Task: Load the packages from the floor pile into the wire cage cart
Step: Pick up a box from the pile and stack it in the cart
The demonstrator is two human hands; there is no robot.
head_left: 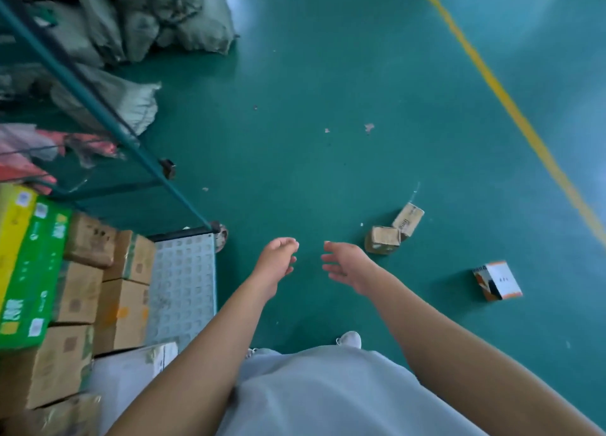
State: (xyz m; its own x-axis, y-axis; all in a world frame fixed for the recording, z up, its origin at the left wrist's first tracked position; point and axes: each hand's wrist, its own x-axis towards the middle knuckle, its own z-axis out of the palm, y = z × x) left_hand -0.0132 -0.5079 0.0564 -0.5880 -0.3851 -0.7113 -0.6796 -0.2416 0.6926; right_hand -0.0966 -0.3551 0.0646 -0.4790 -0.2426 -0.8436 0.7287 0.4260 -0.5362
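Observation:
Three small packages lie on the green floor to my right: a brown carton [383, 239], a second brown carton [408, 219] leaning behind it, and a white-and-orange box [497, 280] farther right. My left hand [277, 263] and my right hand [346, 265] hang in the air over the floor, fingers relaxed, holding nothing. The right hand is just left of the nearer brown carton and does not touch it. The wire cage cart [183, 281] stands at the left, with its perforated floor plate partly bare and several cartons [121, 311] stacked inside.
A green and yellow box [29, 271] lies on the stacked cartons in the cart. Grey sacks [170, 19] are heaped at the upper left behind the cart's teal frame [108, 117]. A yellow line [511, 107] runs across the floor at the right. My white shoe [349, 339] shows below.

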